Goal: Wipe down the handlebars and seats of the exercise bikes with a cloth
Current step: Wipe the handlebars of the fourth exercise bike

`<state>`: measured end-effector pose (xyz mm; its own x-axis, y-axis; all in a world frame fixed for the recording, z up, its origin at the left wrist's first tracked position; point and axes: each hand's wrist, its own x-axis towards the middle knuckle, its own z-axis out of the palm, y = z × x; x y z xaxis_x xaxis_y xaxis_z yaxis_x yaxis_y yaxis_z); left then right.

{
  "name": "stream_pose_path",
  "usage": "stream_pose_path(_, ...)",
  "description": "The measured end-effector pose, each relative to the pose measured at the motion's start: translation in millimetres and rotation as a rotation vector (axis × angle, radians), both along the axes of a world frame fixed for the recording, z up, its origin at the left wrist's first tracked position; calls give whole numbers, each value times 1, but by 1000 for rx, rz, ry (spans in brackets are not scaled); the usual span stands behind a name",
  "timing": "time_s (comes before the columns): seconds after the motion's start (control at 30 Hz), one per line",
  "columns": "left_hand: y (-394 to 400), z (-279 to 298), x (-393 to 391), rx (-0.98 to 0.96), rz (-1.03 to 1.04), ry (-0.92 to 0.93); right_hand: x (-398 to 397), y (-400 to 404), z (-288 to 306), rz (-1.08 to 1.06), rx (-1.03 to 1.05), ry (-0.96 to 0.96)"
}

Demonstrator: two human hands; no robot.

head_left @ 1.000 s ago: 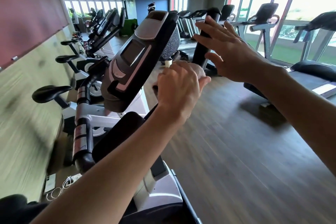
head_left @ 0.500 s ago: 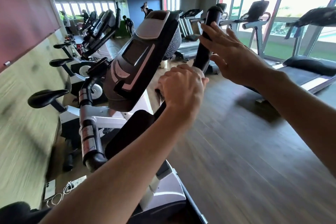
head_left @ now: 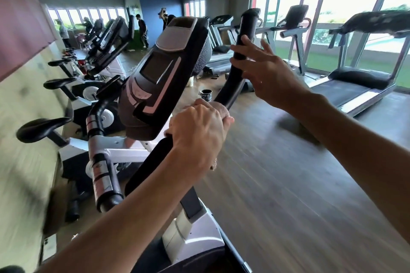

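The left hand grips a cloth against the black handlebar. Higher up, the right hand touches it, fingers spread loose.

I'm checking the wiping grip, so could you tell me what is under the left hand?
The left hand grips the black handlebar, with a bit of cloth peeking beyond the knuckles. The hand covers the rest.
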<state>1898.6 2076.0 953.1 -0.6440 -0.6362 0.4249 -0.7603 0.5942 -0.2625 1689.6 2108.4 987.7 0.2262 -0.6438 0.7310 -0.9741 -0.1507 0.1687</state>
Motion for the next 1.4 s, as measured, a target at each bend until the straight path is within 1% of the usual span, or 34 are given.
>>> stream_pose_path(0.17,-5,16,-31,24,-47,121,-1,1,-4,37,-4,-26)
stream_pose_path(0.27,-11,23,-47,15,-144,213,-5,1,-6,53,-1,-60)
stream_pose_path(0.33,-17,26,-52,33,-172,268,-9,0,-7,61,12,-77)
stream_pose_path(0.4,-21,27,-49,95,-184,346,-11,0,-8,71,23,-102)
stream_pose_path(0.47,-23,31,-40,146,-202,420,-10,1,-9,73,22,-117)
stream_pose_path(0.57,-27,45,-8,103,-244,500,-6,1,-11,54,12,-131)
stream_pose_path(0.67,-37,60,41,140,-287,608,7,1,-11,26,34,-222)
stream_pose_path(0.7,-37,62,59,172,-286,613,15,1,-12,24,49,-271)
stream_pose_path(0.77,-35,50,86,254,-232,559,34,3,-16,45,67,-354)
stream_pose_path(0.83,-20,24,96,365,-192,492,56,4,-23,72,104,-379)
stream_pose_path(0.87,-11,9,94,380,-172,434,66,4,-28,80,137,-371)
stream_pose_path(0.93,5,-11,83,276,-99,315,80,2,-39,78,213,-354)
stream_pose_path(0.97,10,-16,78,224,-66,307,85,0,-44,62,241,-355)
stream_pose_path(1.03,17,-22,78,200,-33,338,90,0,-52,36,255,-359)
stream_pose_path(1.17,34,-58,113,87,-63,362,92,10,-56,-1,246,-407)
stream_pose_path(1.27,33,-75,135,109,-96,367,99,17,-59,-44,253,-397)
stream_pose_path(1.33,31,-65,133,149,-81,335,105,19,-59,-96,279,-415)
stream_pose_path(1.4,29,-48,118,240,-69,289,112,19,-57,-147,300,-431)
